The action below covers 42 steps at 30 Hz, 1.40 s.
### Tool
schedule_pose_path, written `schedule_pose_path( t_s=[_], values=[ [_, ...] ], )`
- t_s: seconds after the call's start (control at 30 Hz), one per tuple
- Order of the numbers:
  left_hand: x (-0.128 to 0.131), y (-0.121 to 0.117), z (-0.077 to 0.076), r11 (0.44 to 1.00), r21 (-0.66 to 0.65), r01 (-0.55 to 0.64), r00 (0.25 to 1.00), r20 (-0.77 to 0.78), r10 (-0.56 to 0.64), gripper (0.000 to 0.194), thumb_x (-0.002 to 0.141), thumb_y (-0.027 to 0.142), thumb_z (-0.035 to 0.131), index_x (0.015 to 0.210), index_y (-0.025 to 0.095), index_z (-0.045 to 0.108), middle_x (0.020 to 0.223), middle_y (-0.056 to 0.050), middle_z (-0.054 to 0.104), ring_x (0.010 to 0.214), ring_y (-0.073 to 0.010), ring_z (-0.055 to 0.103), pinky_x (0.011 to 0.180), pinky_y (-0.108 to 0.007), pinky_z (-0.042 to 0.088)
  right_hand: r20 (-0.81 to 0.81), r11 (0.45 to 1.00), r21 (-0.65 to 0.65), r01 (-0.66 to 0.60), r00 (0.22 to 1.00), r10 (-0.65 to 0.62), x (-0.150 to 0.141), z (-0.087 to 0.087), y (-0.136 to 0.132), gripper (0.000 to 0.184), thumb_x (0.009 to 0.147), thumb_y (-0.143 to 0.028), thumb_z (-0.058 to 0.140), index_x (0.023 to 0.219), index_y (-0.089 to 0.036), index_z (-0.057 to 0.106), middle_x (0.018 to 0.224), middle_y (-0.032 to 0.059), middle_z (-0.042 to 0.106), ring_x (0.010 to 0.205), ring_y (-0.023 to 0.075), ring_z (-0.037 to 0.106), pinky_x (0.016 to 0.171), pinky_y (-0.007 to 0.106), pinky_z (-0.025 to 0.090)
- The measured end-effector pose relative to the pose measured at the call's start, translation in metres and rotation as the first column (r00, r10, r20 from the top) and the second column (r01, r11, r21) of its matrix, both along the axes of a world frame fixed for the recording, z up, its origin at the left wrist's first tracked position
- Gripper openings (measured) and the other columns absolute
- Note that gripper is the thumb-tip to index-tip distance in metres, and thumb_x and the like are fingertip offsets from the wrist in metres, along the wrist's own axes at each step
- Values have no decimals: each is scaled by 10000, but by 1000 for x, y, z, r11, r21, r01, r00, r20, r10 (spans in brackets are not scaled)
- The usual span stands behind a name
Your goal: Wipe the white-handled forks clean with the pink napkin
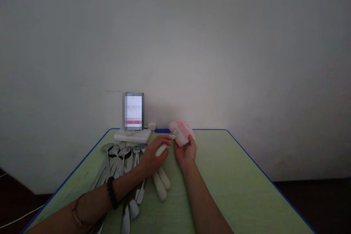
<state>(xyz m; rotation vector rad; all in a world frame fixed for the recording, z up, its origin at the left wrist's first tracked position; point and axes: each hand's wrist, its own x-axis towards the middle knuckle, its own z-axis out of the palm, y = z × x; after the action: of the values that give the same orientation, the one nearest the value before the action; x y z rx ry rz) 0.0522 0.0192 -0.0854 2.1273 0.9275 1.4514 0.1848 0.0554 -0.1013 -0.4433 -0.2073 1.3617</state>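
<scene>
While your left hand (154, 158) is closed around one pale-handled utensil (161, 150), your right hand (186, 153) grips one pink-and-white cloth (183, 133) between thumb and fingers. Your two hands are apart but near each other, both over the far half of the one green table (233, 182). The cloth is raised near the table's far edge, and the utensil's metal head points to its left side; whether the two touch, you cannot tell from this view.

On your left side of the table lies one heap of metal utensils, overlapping. At least three rounded heads (125, 152) count as spoons or ladles; the full total is hidden by your forearm and the overlap. Two pale handles (159, 187) lie side by side just beneath your left hand, and one further pale end (134, 209) lies nearer to you.

Behind the heap, you have one flat white block (133, 136), one upright device (133, 111) with a lit, blurred screen, and one small white adapter (151, 127). On your left arm, count two bands: one dark beaded bracelet (112, 192) and one copper-coloured bangle (76, 215).
</scene>
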Motion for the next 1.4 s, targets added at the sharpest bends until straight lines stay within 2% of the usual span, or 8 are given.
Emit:
schedule_pose_path(
  t_s=[0.13,0.33,0.73,0.97,1.13,1.23,1.4],
  values=[
    [-1,0,0,1000,5,13,999,-32,-13,180,765,69,494,871,195,567,1065,-80,620,1029,-203,571,939,-390,433,-2,1000,-9,-24,1000,24,-1,2,-1,247,828,-250,443,975,-167,623,869,34,721,774,146,665,785,323,533],
    [-1,1,0,999,9,37,999,-33,-36,204,746,54,490,865,202,565,1075,-78,623,1044,-205,566,947,-393,433,38,998,44,-53,998,51,0,0,-1,245,820,-272,455,980,-183,617,861,25,717,750,152,662,744,325,536],
    [1,-1,3,999,-6,44,998,-44,-44,256,723,15,461,859,207,563,1113,-70,611,1088,-195,547,982,-386,417,53,996,17,-86,995,85,-3,1,-2,275,826,-283,442,995,-159,621,888,50,721,801,164,666,738,322,536],
    [0,-1,0,999,-10,36,997,-63,-36,287,708,-9,436,826,211,578,1102,-61,606,1081,-195,554,983,-395,417,19,1000,16,-5,1000,4,0,-2,2,254,838,-258,417,990,-198,612,872,14,721,770,134,664,766,307,532],
    [-1,-2,1,999,-12,34,996,-80,-34,287,726,-17,435,802,213,589,1101,-63,598,1089,-200,552,987,-402,416,40,999,35,-28,999,26,0,-4,1,246,826,-271,447,992,-195,612,876,14,721,772,137,663,753,303,534],
    [-2,-2,3,999,-5,39,996,-84,-39,279,745,-7,435,811,215,591,1108,-67,597,1095,-203,549,984,-402,417,77,997,58,-58,996,53,0,-2,-1,270,819,-289,457,1017,-186,609,897,26,718,801,153,665,738,312,539],
    [-2,-2,3,998,17,57,995,-87,-55,267,750,3,441,825,209,595,1134,-72,595,1116,-207,538,983,-394,415,63,997,12,-78,995,77,-4,5,-4,281,814,-291,452,989,-142,614,815,45,718,766,163,667,706,300,543]
  ],
)
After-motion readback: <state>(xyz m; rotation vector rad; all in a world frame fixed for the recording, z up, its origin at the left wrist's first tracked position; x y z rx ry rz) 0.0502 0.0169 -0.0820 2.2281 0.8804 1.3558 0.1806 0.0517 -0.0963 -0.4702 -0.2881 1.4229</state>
